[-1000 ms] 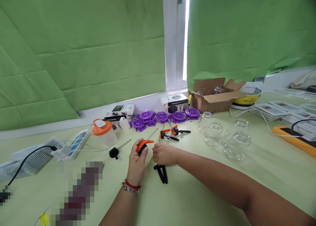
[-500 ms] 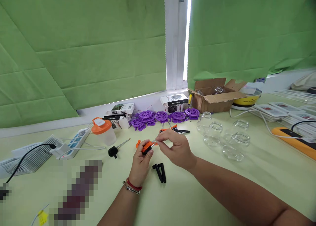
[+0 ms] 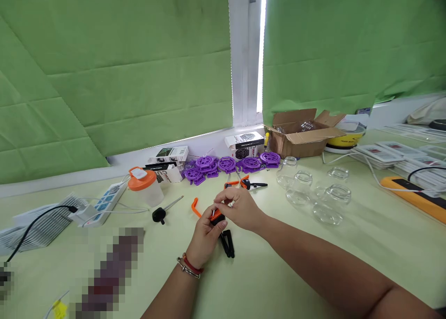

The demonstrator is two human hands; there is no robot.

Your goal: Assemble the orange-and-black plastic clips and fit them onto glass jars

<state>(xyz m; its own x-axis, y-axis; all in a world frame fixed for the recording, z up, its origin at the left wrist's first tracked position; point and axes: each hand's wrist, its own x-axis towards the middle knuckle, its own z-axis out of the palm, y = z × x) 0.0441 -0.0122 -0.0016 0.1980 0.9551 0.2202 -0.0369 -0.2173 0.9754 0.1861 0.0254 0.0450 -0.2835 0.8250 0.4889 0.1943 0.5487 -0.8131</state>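
Near the middle of the table, my left hand (image 3: 206, 235) grips a small orange and black part (image 3: 217, 216) between thumb and fingers. My right hand (image 3: 240, 208) is pinched over the top of that part, at a small metal piece too small to make out clearly. An orange curved piece (image 3: 196, 207) lies just left of the hands. Two black handle-like pieces (image 3: 229, 244) rest on the table below them, partly hidden by my left hand. Beyond my right hand lie orange and black parts (image 3: 245, 183) with metal rods.
Purple round parts (image 3: 226, 165) lie behind, near white boxes (image 3: 245, 145) and an open carton (image 3: 301, 142). Clear glass jars (image 3: 298, 187) stand right. At left are a black-handled screwdriver (image 3: 159, 214), an orange-lidded cup (image 3: 150, 189) and a power strip (image 3: 108, 201).
Both hands have come closer together over the orange and black part. My left hand and the part have moved slightly right, uncovering more of the orange curved piece.
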